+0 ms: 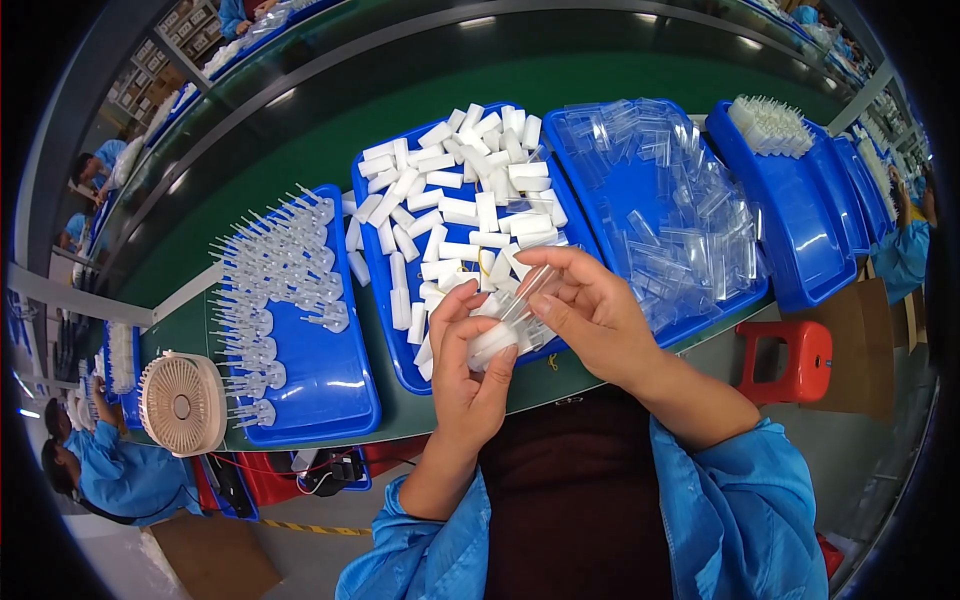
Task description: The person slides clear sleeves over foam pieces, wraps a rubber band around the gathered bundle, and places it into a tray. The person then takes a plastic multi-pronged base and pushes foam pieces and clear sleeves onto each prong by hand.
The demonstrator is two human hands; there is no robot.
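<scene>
Both my hands meet over the near edge of a blue tray (408, 372) heaped with small white blocks (440, 215). My left hand (468, 375) is closed around a white cylinder-like piece (490, 343), gripped between thumb and fingers. In my right hand (600, 320), thumb and fingers pinch a clear plastic sleeve (530, 292). The sleeve's lower end meets the white piece; whether it is around it or only against it, I cannot tell. To the right, another blue tray (640, 178) carries many similar clear sleeves (705, 215).
At left, a blue tray (310, 385) holds rows of clear parts with thin stems (285, 265), beside a beige fan (182, 403). A blue tray (800, 215) at far right holds stacked white parts (770, 125). A red stool (785, 362) stands right; co-workers in blue (135, 470) sit nearby.
</scene>
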